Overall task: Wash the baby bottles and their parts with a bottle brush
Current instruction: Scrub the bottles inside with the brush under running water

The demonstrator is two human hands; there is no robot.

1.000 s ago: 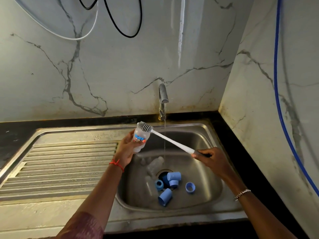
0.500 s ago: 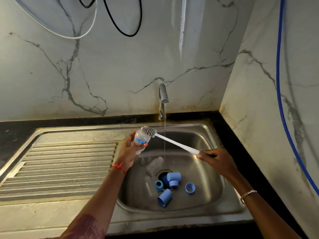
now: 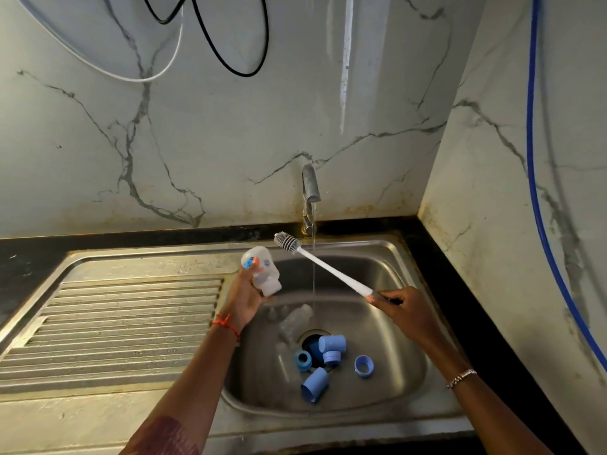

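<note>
Two full hands: left hand (image 3: 244, 298) around cloudy printed bottle (image 3: 262, 274), right hand (image 3: 405, 311) around white brush (image 3: 328, 268).

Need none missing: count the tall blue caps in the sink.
2. One cap lies at the drain's right edge; the other cap lies nearer the basin's front. A darker blue piece in the drain may be a third.

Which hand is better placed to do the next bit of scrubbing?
Right, probably. The right hand grips the bottle brush by its handle, bristle head free beside the bottle. The left hand is wrapped round that bottle, so it can only steady or turn it.
</note>
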